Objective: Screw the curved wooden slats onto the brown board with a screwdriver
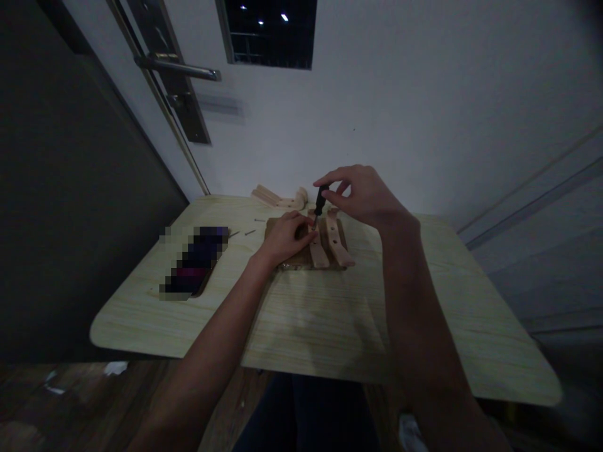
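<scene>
In my right hand point(355, 191) is a black-handled screwdriver point(321, 199), pinched between thumb and fingertips and tilted slightly, its shaft pointing down. The tip meets a pale, shaped wooden piece point(319, 254) with holes in it. My left hand point(287, 237) rests over this piece, thumb and fingers curled together around the tip; whatever they pinch is too small to make out. To the right lies a second curved wooden piece point(340, 248) with dark holes. Both pieces lie on a brown block or board point(299, 259), partly hidden by my left hand.
More pale wooden parts point(276, 198) lie at the table's back edge against the white door. Several loose screws point(249, 233) are left of my left hand, near a phone point(200, 260). The light wooden table point(311, 326) has rounded front corners. A door handle point(183, 68) juts out above.
</scene>
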Demonstrator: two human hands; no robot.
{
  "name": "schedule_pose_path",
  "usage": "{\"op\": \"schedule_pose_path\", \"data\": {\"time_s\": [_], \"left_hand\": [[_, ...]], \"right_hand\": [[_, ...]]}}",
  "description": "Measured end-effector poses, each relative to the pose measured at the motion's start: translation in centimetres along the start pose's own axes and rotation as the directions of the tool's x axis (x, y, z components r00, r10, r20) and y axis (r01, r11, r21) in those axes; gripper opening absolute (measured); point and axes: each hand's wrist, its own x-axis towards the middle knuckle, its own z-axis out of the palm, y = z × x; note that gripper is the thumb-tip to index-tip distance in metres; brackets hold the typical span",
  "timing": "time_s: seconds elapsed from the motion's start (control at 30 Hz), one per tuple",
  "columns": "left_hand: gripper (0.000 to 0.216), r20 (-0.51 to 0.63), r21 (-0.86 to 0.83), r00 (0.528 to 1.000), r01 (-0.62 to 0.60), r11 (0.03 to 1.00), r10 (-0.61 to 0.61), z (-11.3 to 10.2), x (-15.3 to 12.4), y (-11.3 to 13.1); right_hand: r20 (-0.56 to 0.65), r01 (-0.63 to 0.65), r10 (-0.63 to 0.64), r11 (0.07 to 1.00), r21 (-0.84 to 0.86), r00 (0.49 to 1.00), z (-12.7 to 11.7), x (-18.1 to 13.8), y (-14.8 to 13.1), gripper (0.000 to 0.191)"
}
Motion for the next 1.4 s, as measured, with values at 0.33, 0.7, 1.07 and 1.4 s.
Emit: {"op": "schedule_pose_path", "data": {"time_s": [0.33, 0.7, 1.07, 1.4], "left_hand": [[0.029, 0.006, 0.014, 1.000, -0.001, 1.000, 0.001, 0.0, 0.0, -0.1], [0.026, 0.011, 0.014, 1.000, 0.001, 1.000, -0.001, -0.1, 0.0, 0.1], [0.024, -0.113, 0.020, 0.993, -0.042, 0.999, 0.044, -0.3, -0.1, 0.6], [0.035, -0.314, -0.249, 0.945, 0.008, 0.968, -0.088, 0.4, -0.2, 1.5]], "right_hand": [[0.008, -0.020, 0.020, 1.000, -0.004, 1.000, -0.1, 0.4, -0.7, 0.016], [-0.049, -0.110, 0.105, 0.986, -0.127, 0.993, 0.3, 0.3, -1.0, 0.026], [-0.036, -0.148, 0.143, 0.973, -0.180, 0.989, 0.9, 0.6, -1.3, 0.024], [-0.036, -0.156, 0.152, 0.967, -0.202, 0.988, 1.4, 0.9, -1.6, 0.039]]}}
